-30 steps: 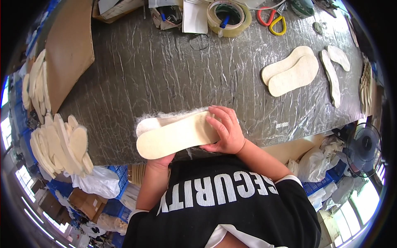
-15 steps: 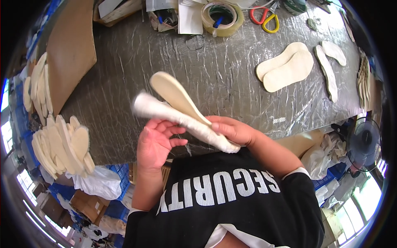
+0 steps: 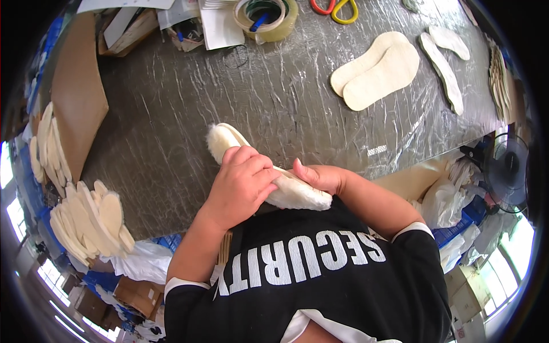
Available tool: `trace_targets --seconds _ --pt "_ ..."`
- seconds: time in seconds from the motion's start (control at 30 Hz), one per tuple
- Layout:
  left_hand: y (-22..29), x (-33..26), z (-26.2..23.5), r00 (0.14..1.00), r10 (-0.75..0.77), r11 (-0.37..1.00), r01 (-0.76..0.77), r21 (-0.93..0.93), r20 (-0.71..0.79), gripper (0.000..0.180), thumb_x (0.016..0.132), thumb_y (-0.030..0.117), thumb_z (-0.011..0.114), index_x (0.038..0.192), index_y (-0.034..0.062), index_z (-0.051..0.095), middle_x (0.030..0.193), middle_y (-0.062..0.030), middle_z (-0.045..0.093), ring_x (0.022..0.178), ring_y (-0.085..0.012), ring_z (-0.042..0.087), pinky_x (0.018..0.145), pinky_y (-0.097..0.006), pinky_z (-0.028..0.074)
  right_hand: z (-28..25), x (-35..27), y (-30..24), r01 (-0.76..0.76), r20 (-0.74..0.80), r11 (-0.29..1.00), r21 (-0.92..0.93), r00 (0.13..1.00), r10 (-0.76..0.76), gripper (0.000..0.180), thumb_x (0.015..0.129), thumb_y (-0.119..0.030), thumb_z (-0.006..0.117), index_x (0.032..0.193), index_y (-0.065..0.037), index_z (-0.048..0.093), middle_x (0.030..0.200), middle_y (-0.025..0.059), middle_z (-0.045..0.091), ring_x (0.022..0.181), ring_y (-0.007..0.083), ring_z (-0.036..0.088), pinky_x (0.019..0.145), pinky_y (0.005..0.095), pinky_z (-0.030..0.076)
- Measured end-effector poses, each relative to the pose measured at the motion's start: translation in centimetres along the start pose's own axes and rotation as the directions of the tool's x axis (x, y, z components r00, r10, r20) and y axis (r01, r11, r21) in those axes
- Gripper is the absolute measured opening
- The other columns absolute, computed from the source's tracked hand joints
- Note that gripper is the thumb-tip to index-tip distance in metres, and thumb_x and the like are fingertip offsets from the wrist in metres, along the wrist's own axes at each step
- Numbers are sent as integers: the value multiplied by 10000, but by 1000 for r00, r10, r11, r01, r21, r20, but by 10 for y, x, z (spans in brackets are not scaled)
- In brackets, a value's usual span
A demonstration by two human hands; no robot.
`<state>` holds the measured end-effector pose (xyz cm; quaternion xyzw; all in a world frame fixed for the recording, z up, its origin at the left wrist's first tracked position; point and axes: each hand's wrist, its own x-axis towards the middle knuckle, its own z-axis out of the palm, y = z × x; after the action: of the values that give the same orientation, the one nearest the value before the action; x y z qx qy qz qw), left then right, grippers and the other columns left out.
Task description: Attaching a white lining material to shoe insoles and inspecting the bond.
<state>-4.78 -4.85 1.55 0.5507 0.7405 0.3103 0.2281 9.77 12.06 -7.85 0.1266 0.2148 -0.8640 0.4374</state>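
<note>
Left grip [image 3: 243, 182] is clamped on fluffy insoles [image 3: 294, 192] over the near edge of the counter [image 3: 171, 123]; the right grip [image 3: 321, 178], fingers hidden, whether closed cannot be told, is at their right end. Rightward lie 2 overlapping insoles [image 3: 378, 73].

Woolly, matt pile is seen on the gripped insoles [image 3: 300, 196]. Beyond the grip, the tabletop [image 3: 171, 108] is surfaced in glossy, wrinkled film. Right of the grip, the flat insoles [image 3: 384, 74] are faced in matt, felt-like material. Left, dull, smooth cardboard [image 3: 79, 97] is noted; far ahead, glossy plastic tape [image 3: 282, 28].
</note>
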Motion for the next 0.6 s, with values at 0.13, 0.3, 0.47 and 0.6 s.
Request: trace_targets --seconds 0.13,0.3,0.47,0.6 --pt "-1 3 8 997 -44 999 45 -22 57 228 655 90 756 859 69 658 882 -42 596 922 -261 532 866 -397 396 9 -7 -7 134 115 988 -81 986 -124 936 788 -602 681 1446 -35 330 1272 113 526 1122 175 534 926 310 465" --pt "0 8 9 994 -18 999 23 -47 104 159 697 76 727 807 68 612 872 -34 581 918 -249 529 873 -397 381 15 -13 -10 52 53 978 -204 998 -42 905 742 -203 711 1494 -64 228 1234 85 494 1078 172 508 922 297 438" --pt "1 12 15 994 60 994 -51 -96 91 165 702 28 691 804 61 565 902 -48 604 912 -254 559 864 -404 388 15 -13 -5 51 40 962 -268 998 -42 844 697 -106 624 1469 -68 285 1257 108 504 1116 178 508 936 289 429" --pt "1 8 23 998 14 993 -7 -115 64 161 721 -3 652 790 62 521 863 -56 611 830 -260 587 849 -406 398 16 -19 -11 25 29 950 -313 999 -17 812 697 -105 605 1455 -63 317 1259 103 515 1121 176 504 941 290 424"
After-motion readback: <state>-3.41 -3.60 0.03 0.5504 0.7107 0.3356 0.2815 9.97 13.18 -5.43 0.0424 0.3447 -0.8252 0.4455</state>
